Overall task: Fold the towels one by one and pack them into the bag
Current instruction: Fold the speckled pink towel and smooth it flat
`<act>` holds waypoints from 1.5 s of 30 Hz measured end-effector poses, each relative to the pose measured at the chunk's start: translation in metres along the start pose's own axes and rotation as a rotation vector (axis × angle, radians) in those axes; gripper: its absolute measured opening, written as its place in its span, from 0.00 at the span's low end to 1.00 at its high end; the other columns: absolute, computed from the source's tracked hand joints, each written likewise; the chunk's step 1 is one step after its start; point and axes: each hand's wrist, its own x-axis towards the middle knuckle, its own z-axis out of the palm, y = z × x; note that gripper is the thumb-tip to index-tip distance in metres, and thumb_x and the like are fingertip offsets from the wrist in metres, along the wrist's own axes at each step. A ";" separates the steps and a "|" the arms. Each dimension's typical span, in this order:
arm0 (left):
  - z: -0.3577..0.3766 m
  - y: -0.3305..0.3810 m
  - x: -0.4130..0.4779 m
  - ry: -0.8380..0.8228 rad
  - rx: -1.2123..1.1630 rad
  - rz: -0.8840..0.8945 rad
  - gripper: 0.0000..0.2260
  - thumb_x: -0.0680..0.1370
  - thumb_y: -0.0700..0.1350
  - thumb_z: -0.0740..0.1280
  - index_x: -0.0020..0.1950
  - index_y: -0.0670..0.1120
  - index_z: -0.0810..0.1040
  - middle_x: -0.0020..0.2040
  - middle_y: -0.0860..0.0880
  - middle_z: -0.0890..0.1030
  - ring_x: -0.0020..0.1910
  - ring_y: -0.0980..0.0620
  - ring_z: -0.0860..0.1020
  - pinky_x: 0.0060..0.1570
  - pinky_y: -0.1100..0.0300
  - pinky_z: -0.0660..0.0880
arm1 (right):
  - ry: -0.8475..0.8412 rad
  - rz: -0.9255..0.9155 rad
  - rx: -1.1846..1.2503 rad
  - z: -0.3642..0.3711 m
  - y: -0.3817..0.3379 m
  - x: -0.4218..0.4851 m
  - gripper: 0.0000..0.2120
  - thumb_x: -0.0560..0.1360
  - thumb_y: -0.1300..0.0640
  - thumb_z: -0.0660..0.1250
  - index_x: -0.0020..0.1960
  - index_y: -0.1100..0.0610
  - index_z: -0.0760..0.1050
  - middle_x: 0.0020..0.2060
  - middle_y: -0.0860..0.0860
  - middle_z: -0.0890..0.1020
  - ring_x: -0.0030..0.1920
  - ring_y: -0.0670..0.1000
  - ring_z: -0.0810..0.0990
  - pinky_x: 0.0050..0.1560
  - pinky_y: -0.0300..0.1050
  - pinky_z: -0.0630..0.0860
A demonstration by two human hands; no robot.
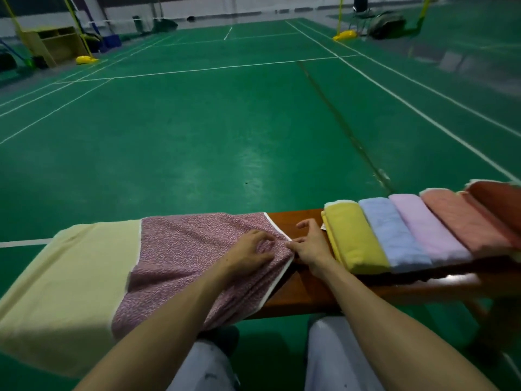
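Note:
A purple patterned towel (183, 255) with a white border lies spread over the brown bench (298, 294), partly on top of a pale yellow cloth (64, 280) at the left. My left hand (251, 249) presses on the purple towel near its right edge, fingers bunching the fabric. My right hand (310, 244) pinches the towel's white edge. To the right, folded towels lie in a row: yellow (355, 241), blue (394, 232), pink (425, 224), salmon (465, 218) and dark red (501, 204). No bag is in view.
The bench stands on a green badminton court floor (197, 136) with white lines. My knees in light trousers (327, 359) are under the bench's near edge. Yellow net-post bases, a wooden shelf (56, 43) and bags sit far back.

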 end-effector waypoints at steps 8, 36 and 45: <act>0.021 0.026 0.025 0.000 0.005 0.060 0.18 0.79 0.50 0.66 0.68 0.49 0.72 0.69 0.47 0.69 0.67 0.51 0.66 0.63 0.61 0.59 | 0.106 -0.015 -0.040 -0.039 0.001 0.011 0.20 0.74 0.64 0.73 0.57 0.51 0.66 0.41 0.53 0.79 0.41 0.52 0.78 0.37 0.44 0.72; 0.020 0.031 0.043 -0.028 0.143 0.183 0.14 0.78 0.44 0.67 0.64 0.52 0.75 0.61 0.50 0.70 0.59 0.53 0.69 0.62 0.57 0.70 | -0.224 0.020 0.126 -0.030 0.007 -0.012 0.25 0.75 0.65 0.70 0.64 0.49 0.62 0.50 0.62 0.82 0.39 0.52 0.83 0.30 0.39 0.75; 0.017 0.039 0.041 -0.159 0.271 0.190 0.12 0.76 0.44 0.69 0.58 0.45 0.76 0.54 0.47 0.71 0.51 0.49 0.73 0.50 0.55 0.75 | -0.279 0.025 0.158 -0.032 0.016 -0.015 0.30 0.72 0.71 0.72 0.65 0.49 0.64 0.48 0.61 0.81 0.45 0.54 0.83 0.37 0.44 0.80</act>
